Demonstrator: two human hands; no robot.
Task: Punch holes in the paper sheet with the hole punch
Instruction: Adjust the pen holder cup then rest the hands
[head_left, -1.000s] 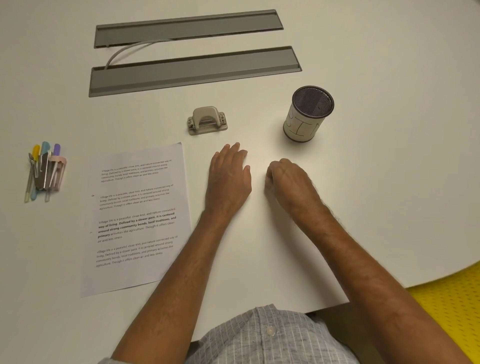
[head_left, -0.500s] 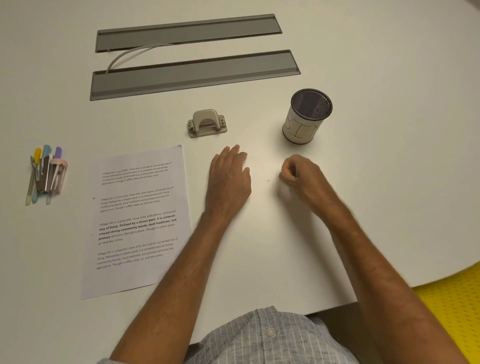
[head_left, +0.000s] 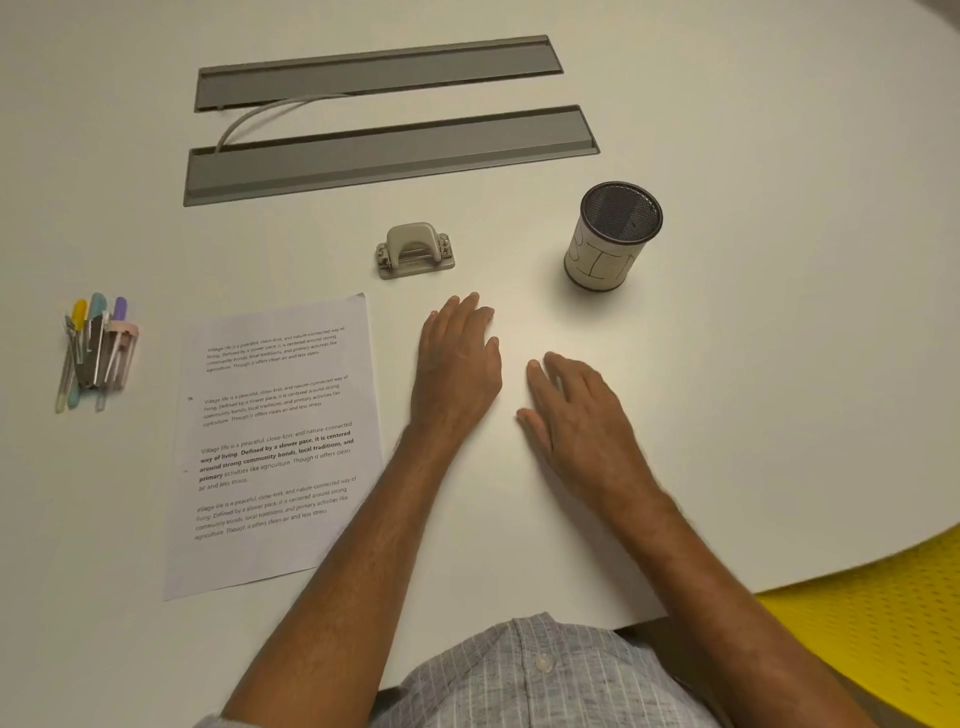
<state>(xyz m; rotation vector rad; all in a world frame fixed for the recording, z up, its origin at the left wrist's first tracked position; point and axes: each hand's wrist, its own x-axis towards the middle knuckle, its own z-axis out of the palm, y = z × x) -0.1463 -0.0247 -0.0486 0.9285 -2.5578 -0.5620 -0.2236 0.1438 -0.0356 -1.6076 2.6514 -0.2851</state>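
A beige hole punch (head_left: 415, 251) stands on the white table beyond my hands. A printed paper sheet (head_left: 275, 441) lies flat to the left of my left forearm. My left hand (head_left: 457, 364) rests palm down on the table just below the punch, fingers together and holding nothing. My right hand (head_left: 576, 415) lies flat beside it with fingers spread, empty. Neither hand touches the punch or the sheet.
A mesh pen cup (head_left: 613, 234) with a paper label stands to the right of the punch. A bundle of pens (head_left: 96, 348) lies at the far left. Two grey cable-tray lids (head_left: 389, 150) sit at the back. A yellow chair (head_left: 883, 623) shows past the table's right edge.
My right hand was a raised fist near the cup half a second ago; it has come back down toward me and flattened with fingers spread. The left hand has stayed put.
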